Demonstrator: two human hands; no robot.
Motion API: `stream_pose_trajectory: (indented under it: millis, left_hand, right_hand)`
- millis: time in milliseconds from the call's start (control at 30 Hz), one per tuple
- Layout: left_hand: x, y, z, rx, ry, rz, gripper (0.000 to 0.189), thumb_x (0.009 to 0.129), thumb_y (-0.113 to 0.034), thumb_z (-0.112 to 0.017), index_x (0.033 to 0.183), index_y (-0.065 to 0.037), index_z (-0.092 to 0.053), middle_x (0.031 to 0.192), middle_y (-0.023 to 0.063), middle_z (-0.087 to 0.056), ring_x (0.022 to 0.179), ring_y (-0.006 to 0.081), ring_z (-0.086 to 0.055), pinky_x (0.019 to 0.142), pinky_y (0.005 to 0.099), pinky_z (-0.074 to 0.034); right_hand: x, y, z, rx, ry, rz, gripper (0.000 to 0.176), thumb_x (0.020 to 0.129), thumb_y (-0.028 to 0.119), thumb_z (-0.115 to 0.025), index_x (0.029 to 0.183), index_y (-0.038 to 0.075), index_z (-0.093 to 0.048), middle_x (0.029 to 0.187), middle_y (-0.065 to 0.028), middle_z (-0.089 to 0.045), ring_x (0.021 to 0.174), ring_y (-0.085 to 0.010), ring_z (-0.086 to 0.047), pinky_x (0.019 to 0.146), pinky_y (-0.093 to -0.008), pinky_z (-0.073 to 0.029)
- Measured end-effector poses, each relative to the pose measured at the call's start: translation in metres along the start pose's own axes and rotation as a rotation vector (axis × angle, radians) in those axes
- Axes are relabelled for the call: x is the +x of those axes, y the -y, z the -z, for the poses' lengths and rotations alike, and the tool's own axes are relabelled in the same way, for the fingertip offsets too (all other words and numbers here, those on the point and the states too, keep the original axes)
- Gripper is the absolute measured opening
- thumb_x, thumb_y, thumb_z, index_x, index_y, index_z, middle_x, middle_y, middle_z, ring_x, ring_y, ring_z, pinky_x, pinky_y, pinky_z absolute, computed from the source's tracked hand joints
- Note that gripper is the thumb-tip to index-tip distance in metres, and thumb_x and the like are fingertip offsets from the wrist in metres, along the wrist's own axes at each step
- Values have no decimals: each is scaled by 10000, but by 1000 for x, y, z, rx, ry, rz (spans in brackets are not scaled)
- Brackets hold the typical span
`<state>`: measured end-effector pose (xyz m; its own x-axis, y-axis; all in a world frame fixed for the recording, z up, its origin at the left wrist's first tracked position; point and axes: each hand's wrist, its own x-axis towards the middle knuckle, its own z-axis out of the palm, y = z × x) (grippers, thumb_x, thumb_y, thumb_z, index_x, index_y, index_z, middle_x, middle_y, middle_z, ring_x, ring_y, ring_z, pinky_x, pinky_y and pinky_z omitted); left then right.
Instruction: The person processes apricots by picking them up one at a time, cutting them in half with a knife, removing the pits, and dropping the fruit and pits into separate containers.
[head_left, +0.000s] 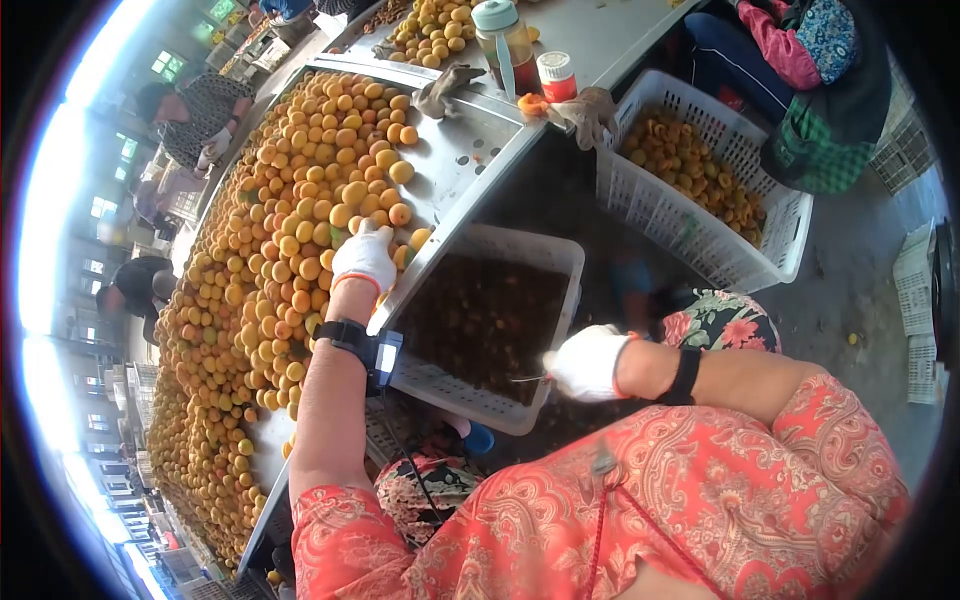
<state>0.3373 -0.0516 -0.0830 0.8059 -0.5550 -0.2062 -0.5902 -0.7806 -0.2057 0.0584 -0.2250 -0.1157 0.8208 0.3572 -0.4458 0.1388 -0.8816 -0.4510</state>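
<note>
My left hand [365,258], in a white glove, reaches into a large heap of apricots [300,240] on the metal table. Its fingers curl down around an apricot at the heap's near edge, partly hidden by the glove. Also gloved in white, my right hand [590,365] is closed around a thin metal tool [528,379], whose slim end sticks out to the left; the handle is hidden. That hand is over the right rim of a white plastic crate [570,262] holding dark brown pieces, likely apricot stones.
At upper right stands a white crate [790,250] of opened apricots, beside a seated person [800,90]. A jar of dark liquid [508,55], a red-and-white container [556,76] and a co-worker's gloved hand [588,115] are at the table's far edge. Other people work on the left.
</note>
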Motion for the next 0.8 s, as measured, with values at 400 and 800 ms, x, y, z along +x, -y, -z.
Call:
stream_pose_trajectory:
  millis: [400,800]
  left_hand:
    - [-117,-8,30,-1746,-470,65,507,741,91,-530,1244,21,-544,884,92,-591,582,143,-531,496,231,-411]
    - [-290,-89,55,-2228,-427,-135,505,833,-38,-610,1316,44,-486,1129,145,-606,890,227,-644,755,313,-565]
  right_hand:
    - [-14,7,26,575,-612,230,215,944,225,-585,963,12,-562,759,-198,-651,757,-373,-670,668,-426,-519]
    - [-58,111,19,576,-772,423,221,958,227,-604,1001,11,-587,837,-224,-665,811,-395,-668,658,-428,-518]
